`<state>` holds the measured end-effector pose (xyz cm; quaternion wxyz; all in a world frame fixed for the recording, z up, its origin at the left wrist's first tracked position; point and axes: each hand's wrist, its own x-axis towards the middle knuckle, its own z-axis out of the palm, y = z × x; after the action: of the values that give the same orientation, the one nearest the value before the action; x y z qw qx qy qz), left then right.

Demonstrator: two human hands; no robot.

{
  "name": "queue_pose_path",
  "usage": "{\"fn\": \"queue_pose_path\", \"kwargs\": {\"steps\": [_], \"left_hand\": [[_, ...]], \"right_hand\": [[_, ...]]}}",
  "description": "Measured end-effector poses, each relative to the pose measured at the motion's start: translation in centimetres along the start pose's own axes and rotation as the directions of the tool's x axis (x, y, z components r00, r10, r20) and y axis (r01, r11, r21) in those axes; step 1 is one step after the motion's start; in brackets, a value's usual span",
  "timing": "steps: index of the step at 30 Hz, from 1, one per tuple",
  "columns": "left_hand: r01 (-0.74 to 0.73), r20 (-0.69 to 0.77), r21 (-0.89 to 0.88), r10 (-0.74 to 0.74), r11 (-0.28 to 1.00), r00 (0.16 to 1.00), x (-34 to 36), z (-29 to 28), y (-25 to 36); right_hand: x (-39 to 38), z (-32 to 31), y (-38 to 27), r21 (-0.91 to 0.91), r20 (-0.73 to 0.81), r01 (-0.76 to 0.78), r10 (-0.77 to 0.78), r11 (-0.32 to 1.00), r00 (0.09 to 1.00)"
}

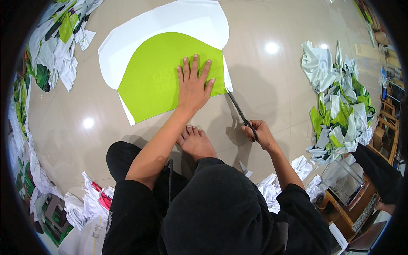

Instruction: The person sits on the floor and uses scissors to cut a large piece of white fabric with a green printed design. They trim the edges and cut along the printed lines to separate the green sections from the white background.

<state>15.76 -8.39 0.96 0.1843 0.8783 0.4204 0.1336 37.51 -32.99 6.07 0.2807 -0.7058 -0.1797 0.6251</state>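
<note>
The lime-green pattern piece lies flat on the white fabric, both spread on the glossy tiled floor just ahead of the person's bare foot. The left hand rests open on it, fingers spread and palm down, pinning its near right corner. Just to the right of that hand, the scissors meet the white fabric at the pattern's straight right edge.

The right hand is closed through the scissor handles, gripping them. The scissors' long axis runs diagonally, handles low by the right hand, blades pointing up and left toward the left hand's little-finger side. The blades look nearly shut at the cloth's edge. The pattern's long axis slants from its lower left corner up toward the curved top right.

By the look of it, the cut along the pattern's right edge is only starting; most of the white margin around the curve is uncut. The next stroke would call for the blades to hug the green edge while the left hand keeps both layers from slipping.

Farther right of the right hand sits a heap of green and white scraps; another pile lies far left of the left hand.
</note>
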Motion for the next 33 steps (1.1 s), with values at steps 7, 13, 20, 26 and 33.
{"fn": "queue_pose_path", "kwargs": {"steps": [7, 13, 20, 26, 33], "left_hand": [[0.033, 0.019, 0.126, -0.036, 0.991, 0.999, -0.3, 1.1, -0.3], [0.037, 0.018, 0.14, -0.04, 0.99, 0.999, -0.2, 1.1, -0.1], [0.032, 0.005, 0.138, -0.033, 0.99, 0.999, -0.3, 1.1, -0.1], [0.035, 0.008, 0.146, -0.036, 0.989, 0.999, -0.2, 1.1, 0.0], [0.038, 0.007, 0.143, -0.039, 0.989, 0.999, -0.3, 1.0, 0.1]], "right_hand": [[0.0, 0.5, -0.1, -0.009, -0.018, -0.006, 0.006, 1.0, 1.0], [0.0, 0.8, -0.3, 0.001, -0.031, -0.022, 0.022, 1.0, 0.999], [0.0, 0.9, -0.3, -0.01, -0.032, -0.017, 0.017, 1.0, 0.999], [0.1, 1.1, 0.1, 0.013, -0.035, -0.003, 0.003, 1.0, 0.999], [0.2, 1.3, 0.7, 0.028, -0.031, 0.0, 0.001, 1.0, 1.0]]}}
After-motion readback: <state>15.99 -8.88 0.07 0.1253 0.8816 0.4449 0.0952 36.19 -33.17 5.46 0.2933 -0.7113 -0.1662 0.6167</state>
